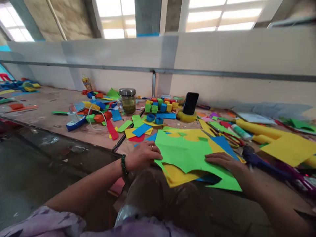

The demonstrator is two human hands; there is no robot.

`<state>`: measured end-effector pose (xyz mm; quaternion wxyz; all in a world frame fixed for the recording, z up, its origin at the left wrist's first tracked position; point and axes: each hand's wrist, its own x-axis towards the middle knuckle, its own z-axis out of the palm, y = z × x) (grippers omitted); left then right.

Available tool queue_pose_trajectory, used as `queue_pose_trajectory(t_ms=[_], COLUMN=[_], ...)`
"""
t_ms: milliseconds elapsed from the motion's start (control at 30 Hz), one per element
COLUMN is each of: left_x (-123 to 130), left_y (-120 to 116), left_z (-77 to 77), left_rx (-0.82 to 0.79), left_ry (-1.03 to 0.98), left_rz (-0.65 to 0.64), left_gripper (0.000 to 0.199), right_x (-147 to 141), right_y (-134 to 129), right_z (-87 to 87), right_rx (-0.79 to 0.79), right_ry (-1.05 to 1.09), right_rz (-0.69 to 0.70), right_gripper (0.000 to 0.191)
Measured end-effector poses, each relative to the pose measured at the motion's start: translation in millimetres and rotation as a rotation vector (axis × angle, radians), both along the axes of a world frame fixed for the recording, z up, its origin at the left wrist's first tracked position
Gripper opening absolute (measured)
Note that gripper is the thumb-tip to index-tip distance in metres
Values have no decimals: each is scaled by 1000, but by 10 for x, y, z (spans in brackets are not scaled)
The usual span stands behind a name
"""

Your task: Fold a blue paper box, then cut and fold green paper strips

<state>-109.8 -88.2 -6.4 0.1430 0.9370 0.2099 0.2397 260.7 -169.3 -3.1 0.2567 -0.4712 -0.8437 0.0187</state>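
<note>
A large green sheet (182,153) with cut-out, curved edges lies at the table's front edge, over yellow paper (181,177) and some blue paper. My left hand (144,154), with a ring and a green bead bracelet, is at the green sheet's left edge, its fingers curled together on it. Flat on the right part of the same sheet rests my right hand (225,161), fingers stretched out. Blue, yellow and red strips (142,130) lie just beyond my left hand.
Behind the sheet stand a glass jar (127,102), small coloured paper cubes (161,106) and a phone (190,103) on a yellow roll of tape. Scissors (233,140), a glue tube (241,132) and yellow rolled paper (261,129) lie to the right.
</note>
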Motion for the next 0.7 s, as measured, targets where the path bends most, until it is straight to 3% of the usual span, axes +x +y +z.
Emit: queue_pose_trajectory(t_ms=[67,133,300,433,533,700], left_x=[-29,-52,-59,-11,43,103], left_y=[18,47,101,128,158,244], left_z=[-213,-288,-163,-85,-52,21], left_rx=[-105,-176,-394,-599,-742,-733], left_ry=[20,24,1,-5,23,37], left_rz=[1,46,101,191,298,289], left_gripper=[28,28,19,33,37,32], right_x=[42,52,-4,-55,-69,-44], right_y=[-117,-190,-190,-135,-98,-75], right_z=[-164,-222,-203,-222,-258,-236], right_rx=[-121,-124,-143,-146,-168,-183], right_ry=[-20,6,119,197,213,151], right_rz=[24,29,164,2,-90,-381], right_gripper=[39,47,22,9,13,31])
